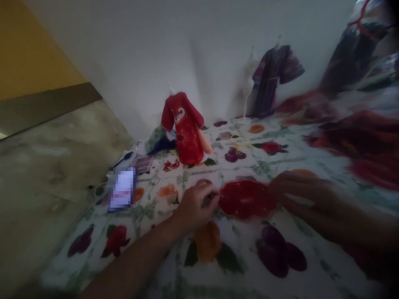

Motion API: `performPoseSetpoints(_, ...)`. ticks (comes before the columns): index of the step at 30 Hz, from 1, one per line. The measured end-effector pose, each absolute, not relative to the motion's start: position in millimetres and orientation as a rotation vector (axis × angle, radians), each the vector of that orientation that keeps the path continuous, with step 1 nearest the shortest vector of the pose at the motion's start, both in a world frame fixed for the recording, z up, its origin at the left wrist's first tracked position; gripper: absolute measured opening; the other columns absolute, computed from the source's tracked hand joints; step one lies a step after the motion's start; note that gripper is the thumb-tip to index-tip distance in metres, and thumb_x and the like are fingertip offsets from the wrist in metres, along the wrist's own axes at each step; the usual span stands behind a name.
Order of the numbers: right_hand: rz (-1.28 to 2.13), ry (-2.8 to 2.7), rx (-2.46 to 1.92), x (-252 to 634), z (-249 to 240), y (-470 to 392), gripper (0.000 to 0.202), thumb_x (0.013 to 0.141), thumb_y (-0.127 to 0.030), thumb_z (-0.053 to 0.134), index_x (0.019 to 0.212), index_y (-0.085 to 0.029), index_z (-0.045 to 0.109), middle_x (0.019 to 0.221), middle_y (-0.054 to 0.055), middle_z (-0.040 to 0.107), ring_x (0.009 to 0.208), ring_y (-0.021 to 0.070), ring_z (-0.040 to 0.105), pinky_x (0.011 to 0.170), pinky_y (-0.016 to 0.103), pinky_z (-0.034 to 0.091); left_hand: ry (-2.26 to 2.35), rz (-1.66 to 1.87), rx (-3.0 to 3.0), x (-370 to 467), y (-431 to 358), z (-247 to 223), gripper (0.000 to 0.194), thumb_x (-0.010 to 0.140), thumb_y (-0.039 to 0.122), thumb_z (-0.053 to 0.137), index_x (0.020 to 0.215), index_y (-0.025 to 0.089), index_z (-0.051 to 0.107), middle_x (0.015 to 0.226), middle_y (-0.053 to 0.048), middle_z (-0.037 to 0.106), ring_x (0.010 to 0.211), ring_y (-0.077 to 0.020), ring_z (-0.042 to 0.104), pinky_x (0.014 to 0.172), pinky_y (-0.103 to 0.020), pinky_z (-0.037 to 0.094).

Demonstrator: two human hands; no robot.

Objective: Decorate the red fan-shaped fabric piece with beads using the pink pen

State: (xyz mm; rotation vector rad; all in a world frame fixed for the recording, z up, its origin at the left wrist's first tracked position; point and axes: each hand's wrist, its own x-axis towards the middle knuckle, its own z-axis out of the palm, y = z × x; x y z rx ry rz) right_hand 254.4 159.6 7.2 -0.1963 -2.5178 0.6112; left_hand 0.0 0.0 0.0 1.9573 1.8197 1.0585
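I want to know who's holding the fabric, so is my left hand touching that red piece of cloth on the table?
Touching. The head view shows the left hand with its fingers pinching the left edge of the red cloth piece.

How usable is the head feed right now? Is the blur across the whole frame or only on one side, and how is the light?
Head view: dim overall, corners darkened. The right hand and the dark red fabrics on the right are motion-smeared; the left hand, at the edge of the flat red fabric piece, and the small red dress on a stand read more sharply. No glare.
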Motion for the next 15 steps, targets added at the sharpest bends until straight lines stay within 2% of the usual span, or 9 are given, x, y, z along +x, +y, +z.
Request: performPoseSetpoints(15,0.460,-2.535,-0.088,255.5,3.9,168.1,0.013,0.100,-0.022,0.050,0.108,-0.026,0.059,0.099,0.003,0.067,0.083,0.0173,0.066,0.069,0.031,0.052,1.800,1.083,1.952,-0.9,0.9,-2.1,0.012,0.091,0.018,0.057,0.092,0.017,0.069,0.091,-0.006,0.067,0.095,-0.0190,0.065,0.081,-0.028,0.050)
